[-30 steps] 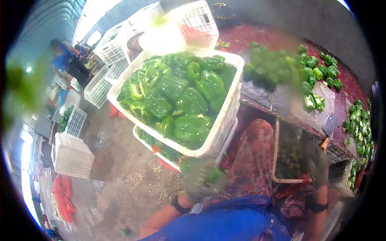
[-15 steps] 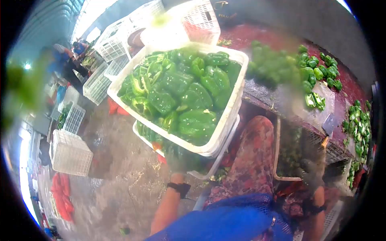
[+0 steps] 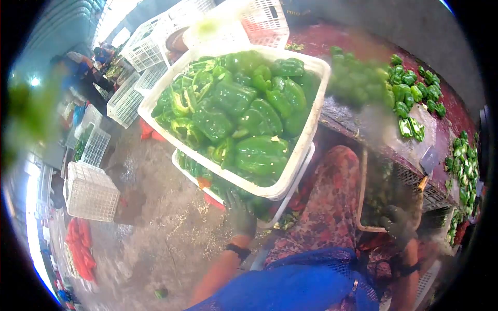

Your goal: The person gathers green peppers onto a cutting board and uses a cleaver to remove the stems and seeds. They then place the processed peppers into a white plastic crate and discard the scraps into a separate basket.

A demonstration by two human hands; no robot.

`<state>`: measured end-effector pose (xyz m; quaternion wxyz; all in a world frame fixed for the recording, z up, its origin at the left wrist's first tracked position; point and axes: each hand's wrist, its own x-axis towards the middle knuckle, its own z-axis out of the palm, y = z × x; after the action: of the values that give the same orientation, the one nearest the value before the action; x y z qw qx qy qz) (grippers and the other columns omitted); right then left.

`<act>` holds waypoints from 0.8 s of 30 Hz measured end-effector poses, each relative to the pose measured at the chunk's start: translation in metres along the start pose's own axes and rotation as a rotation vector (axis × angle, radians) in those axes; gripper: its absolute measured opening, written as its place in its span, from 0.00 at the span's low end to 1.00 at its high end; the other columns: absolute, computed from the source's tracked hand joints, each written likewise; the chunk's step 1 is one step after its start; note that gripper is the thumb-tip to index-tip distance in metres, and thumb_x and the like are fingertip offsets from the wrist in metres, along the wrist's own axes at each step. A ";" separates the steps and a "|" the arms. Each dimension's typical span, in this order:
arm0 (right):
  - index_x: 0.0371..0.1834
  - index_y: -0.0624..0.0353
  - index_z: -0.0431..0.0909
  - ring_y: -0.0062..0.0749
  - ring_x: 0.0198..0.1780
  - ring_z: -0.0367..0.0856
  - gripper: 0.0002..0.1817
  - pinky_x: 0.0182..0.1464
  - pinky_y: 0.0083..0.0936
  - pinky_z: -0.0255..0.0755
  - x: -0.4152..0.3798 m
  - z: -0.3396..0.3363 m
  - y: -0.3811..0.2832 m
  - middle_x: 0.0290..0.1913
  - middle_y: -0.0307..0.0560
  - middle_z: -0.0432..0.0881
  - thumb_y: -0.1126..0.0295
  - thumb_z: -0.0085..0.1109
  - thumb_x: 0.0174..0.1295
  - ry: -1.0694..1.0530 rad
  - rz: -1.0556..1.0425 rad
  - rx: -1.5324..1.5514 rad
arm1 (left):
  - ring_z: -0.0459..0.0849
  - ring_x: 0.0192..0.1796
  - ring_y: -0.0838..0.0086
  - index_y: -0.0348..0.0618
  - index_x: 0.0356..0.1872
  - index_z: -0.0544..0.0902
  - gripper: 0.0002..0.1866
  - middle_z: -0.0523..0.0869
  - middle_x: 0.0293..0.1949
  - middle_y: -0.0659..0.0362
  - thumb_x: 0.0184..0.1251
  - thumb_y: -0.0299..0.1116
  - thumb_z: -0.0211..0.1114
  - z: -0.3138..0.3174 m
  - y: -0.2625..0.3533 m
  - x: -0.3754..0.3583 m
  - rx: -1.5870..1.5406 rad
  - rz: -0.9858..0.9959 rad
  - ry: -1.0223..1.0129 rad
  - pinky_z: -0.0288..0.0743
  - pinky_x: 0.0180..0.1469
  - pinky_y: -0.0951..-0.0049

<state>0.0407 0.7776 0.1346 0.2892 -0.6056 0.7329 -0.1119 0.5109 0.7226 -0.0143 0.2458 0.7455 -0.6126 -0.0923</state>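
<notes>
A white crate full of green peppers rests above another white crate that also holds peppers. My left hand, in a dark glove, is at the lower crate's near left side; its fingers are blurred and partly lost against the peppers. On the right, my gloved right hand is over the near edge of a tan-rimmed bin with dark green contents. What either hand grips, if anything, is hidden by blur.
A red table on the right holds whole peppers, a halved pepper, a broad blade and cut pieces. White crates and a red sack are on the floor at left. People bend far back left.
My left hand has moved up and right along the lower crate. My right hand has shifted slightly up and left. The view has shifted slightly, and the top crate appears larger.
</notes>
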 end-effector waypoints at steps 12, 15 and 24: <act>0.49 0.64 0.82 0.53 0.47 0.85 0.16 0.49 0.40 0.79 -0.004 0.011 -0.040 0.46 0.59 0.86 0.68 0.66 0.60 0.063 -0.241 0.071 | 0.51 0.78 0.38 0.29 0.69 0.66 0.31 0.62 0.74 0.36 0.70 0.37 0.55 -0.003 0.008 0.012 0.048 0.128 0.087 0.44 0.79 0.45; 0.48 0.63 0.82 0.54 0.46 0.85 0.14 0.48 0.40 0.79 -0.016 0.006 -0.035 0.44 0.58 0.86 0.69 0.65 0.61 0.107 -0.250 0.017 | 0.59 0.75 0.38 0.32 0.68 0.69 0.28 0.65 0.72 0.37 0.70 0.36 0.56 0.002 0.007 0.009 0.051 0.145 0.046 0.51 0.77 0.45; 0.49 0.63 0.82 0.53 0.46 0.85 0.17 0.48 0.39 0.79 -0.016 0.010 -0.030 0.44 0.58 0.86 0.65 0.67 0.61 0.026 -0.168 0.086 | 0.67 0.69 0.41 0.37 0.64 0.75 0.24 0.71 0.67 0.37 0.70 0.38 0.57 -0.006 -0.007 0.026 0.128 0.207 -0.014 0.56 0.75 0.46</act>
<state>0.0728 0.7872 0.1463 0.2950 -0.6504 0.6778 -0.1747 0.5254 0.7005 -0.0079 0.2019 0.6917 -0.6926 -0.0322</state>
